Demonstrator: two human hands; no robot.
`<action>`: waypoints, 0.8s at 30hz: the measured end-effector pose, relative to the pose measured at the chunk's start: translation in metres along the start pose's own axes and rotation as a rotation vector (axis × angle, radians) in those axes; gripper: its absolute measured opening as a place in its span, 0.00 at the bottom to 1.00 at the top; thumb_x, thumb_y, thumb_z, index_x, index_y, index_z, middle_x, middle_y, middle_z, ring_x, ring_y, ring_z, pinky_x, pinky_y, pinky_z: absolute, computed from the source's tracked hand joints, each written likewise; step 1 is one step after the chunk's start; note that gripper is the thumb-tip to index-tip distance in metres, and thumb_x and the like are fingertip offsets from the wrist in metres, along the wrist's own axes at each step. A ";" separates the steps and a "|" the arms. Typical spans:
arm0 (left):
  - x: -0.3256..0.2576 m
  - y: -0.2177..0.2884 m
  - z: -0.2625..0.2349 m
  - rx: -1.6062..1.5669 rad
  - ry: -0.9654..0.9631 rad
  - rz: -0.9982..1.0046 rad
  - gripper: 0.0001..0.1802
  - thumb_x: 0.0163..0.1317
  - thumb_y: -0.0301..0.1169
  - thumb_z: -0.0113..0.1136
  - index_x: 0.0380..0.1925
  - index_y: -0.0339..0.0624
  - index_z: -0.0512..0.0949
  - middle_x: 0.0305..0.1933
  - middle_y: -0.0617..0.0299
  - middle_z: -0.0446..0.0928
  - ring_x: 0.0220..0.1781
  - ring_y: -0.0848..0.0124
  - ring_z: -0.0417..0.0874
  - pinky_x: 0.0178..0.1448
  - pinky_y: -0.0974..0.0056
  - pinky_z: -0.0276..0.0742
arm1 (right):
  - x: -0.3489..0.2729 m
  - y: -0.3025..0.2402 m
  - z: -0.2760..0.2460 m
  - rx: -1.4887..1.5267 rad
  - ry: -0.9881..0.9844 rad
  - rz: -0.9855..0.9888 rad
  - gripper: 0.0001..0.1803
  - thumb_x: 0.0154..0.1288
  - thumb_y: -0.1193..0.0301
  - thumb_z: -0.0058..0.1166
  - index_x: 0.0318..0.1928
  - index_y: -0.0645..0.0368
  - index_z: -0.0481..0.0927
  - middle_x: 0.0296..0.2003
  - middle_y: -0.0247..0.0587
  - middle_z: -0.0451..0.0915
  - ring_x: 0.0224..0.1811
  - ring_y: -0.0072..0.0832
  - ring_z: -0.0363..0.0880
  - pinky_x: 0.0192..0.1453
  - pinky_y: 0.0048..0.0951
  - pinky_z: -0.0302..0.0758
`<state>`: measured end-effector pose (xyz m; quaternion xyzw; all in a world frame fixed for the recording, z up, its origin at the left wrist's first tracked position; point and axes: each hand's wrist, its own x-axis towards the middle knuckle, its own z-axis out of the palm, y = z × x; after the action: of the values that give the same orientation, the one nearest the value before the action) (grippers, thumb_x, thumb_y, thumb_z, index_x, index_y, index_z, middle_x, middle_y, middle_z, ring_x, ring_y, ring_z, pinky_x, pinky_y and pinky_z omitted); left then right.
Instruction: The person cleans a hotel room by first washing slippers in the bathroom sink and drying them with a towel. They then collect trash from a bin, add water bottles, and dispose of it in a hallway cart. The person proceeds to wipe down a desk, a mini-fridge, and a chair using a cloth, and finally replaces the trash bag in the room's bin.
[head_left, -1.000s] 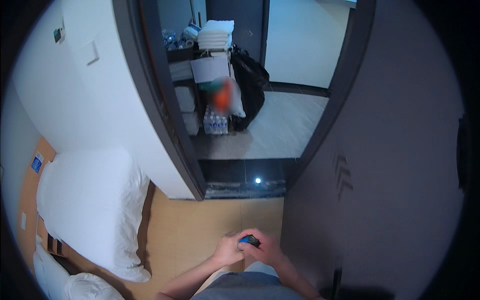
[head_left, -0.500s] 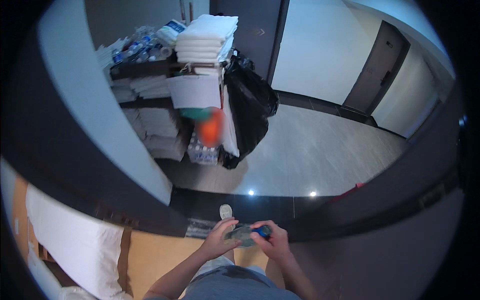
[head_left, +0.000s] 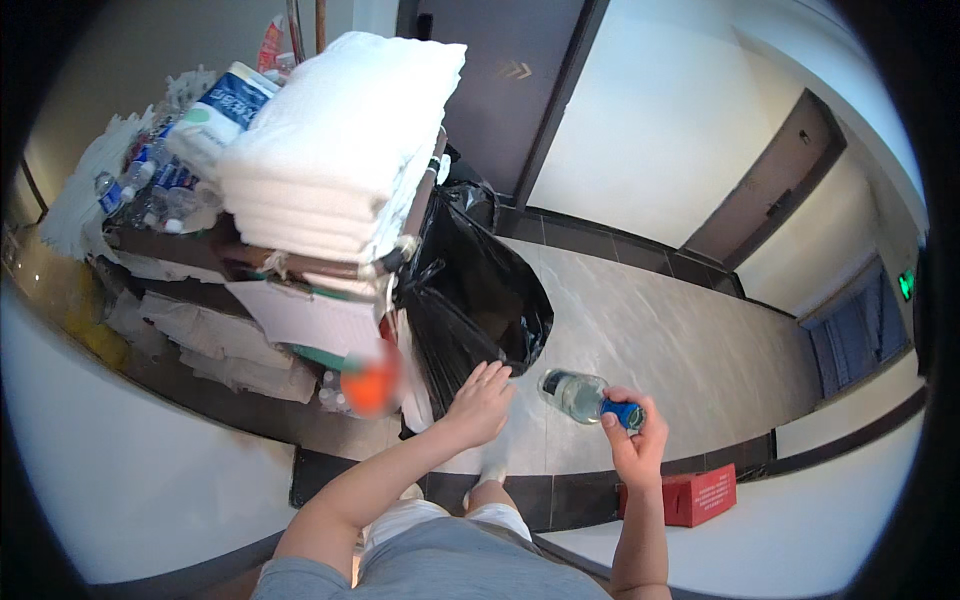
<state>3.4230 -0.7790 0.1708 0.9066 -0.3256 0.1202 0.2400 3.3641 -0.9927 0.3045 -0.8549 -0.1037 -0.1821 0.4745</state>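
Clear, round, blue-necked bottle (head_left: 572,394): hands apart

Right hand (head_left: 640,440) is clamping bottle's blue end above grey marbled floor (head_left: 700,330).
Left hand (head_left: 480,408), fingers extended, is hovering at near rim of glossy black plastic bag (head_left: 480,285); can't tell contact. Bag is hanging at brown cart's (head_left: 165,243) right edge.

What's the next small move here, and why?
Probably use the left hand to hold the black plastic bag open: that hand is at its rim, and the right hand has the clear bottle by its blue end, just beside the bag.
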 end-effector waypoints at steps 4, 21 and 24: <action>0.053 -0.067 0.053 0.500 -0.104 -0.130 0.25 0.53 0.35 0.54 0.52 0.36 0.69 0.54 0.45 0.69 0.58 0.52 0.67 0.64 0.49 0.55 | 0.102 0.045 0.045 0.040 -0.191 -0.075 0.11 0.52 0.77 0.57 0.39 0.61 0.75 0.37 0.44 0.80 0.39 0.32 0.80 0.45 0.27 0.73; 0.036 -0.049 0.068 0.364 -0.772 -0.760 0.10 0.51 0.32 0.49 0.25 0.43 0.80 0.27 0.57 0.79 0.37 0.62 0.78 0.59 0.56 0.60 | 0.243 0.247 0.261 0.241 -0.824 -0.121 0.13 0.54 0.66 0.60 0.38 0.58 0.77 0.22 0.44 0.77 0.21 0.34 0.77 0.29 0.30 0.73; 0.039 -0.040 0.067 0.355 -0.770 -0.796 0.10 0.51 0.32 0.49 0.26 0.44 0.80 0.28 0.57 0.79 0.39 0.61 0.78 0.59 0.56 0.61 | 0.218 0.290 0.311 0.288 -0.874 0.274 0.16 0.54 0.64 0.61 0.39 0.60 0.77 0.23 0.48 0.78 0.22 0.37 0.78 0.30 0.31 0.73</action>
<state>3.4823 -0.8075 0.1141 0.9639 0.0018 -0.2649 -0.0249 3.7302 -0.8812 0.0193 -0.7828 -0.2040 0.2748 0.5196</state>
